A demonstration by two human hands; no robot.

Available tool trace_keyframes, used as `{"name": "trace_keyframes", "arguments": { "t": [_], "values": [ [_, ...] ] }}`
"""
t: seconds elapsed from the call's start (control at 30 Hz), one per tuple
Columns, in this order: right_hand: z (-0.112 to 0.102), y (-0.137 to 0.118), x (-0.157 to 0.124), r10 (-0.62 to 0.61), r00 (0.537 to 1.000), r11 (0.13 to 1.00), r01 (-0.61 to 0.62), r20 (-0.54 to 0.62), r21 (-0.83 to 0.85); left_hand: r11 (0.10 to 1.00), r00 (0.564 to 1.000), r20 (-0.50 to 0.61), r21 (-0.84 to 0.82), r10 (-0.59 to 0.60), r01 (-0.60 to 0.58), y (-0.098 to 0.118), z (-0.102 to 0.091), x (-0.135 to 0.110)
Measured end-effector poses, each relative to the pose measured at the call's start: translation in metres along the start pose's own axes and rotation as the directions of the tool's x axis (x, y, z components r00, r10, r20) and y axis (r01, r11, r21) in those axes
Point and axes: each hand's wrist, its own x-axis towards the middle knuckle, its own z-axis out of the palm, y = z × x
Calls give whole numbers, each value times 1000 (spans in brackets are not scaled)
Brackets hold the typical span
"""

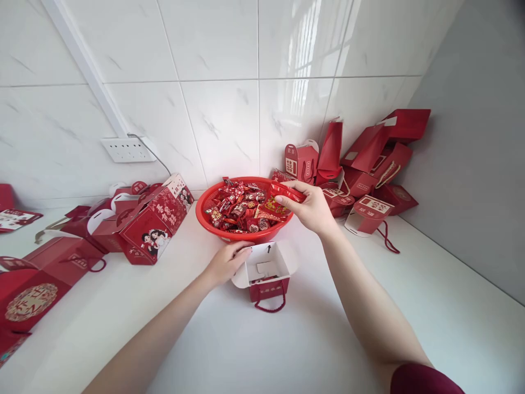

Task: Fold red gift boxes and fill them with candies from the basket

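Note:
A red plastic basket (205,220) heaped with red-wrapped candies (241,205) stands on the white counter. In front of it is a small red gift box (268,289) with its top flaps open, a white inside and a dark red cord handle hanging at the front. My left hand (229,262) grips the box's left rear edge with thumb and fingers. Over the basket's right side, my right hand (309,205) pinches a red candy packet (289,192). A few dark red pieces show inside the box, too small to name.
Several red gift boxes (151,224) line the counter (197,339) at the left. More boxes (365,153) are piled at the back right, against the tiled wall (221,126) and a grey panel (471,164). A socket strip (128,150) with a cable is on the wall.

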Motion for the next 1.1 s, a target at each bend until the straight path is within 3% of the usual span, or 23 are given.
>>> {"name": "trace_keyframes", "arguments": {
  "t": [0.1,0.17,0.3,0.4,0.53,0.63,0.73,0.8,0.97,1.1],
  "values": [
    [-2,-8,-2,25,1000,1000,-25,3,17,960,1000,-9,281,25,-22,37,-29,-7],
    [-1,-15,-4,32,999,994,-36,32,108,929,997,-70,370,41,-12,67,-45,-9],
    [11,-24,-11,10,993,942,-49,120,331,967,995,-67,250,68,-49,118,-56,-4],
    [24,-23,-16,-9,990,913,-50,143,404,989,995,-18,110,100,-98,132,-50,5],
    [25,-16,-16,-21,985,956,-30,171,291,989,996,-1,123,89,-88,123,-49,15],
    [17,-4,-8,63,984,997,-57,164,-44,970,984,-149,236,94,-57,109,-66,21],
    [15,20,2,218,947,901,-102,237,-422,935,923,-363,354,125,13,95,-86,25],
    [19,41,6,293,908,811,-71,299,-581,914,883,-447,402,141,58,89,-95,26],
    [32,81,13,321,900,707,-21,295,-707,906,860,-497,407,113,117,79,-107,26],
    [35,98,36,386,893,643,-79,233,-762,892,848,-519,426,103,152,60,-107,39]
  ]
}}
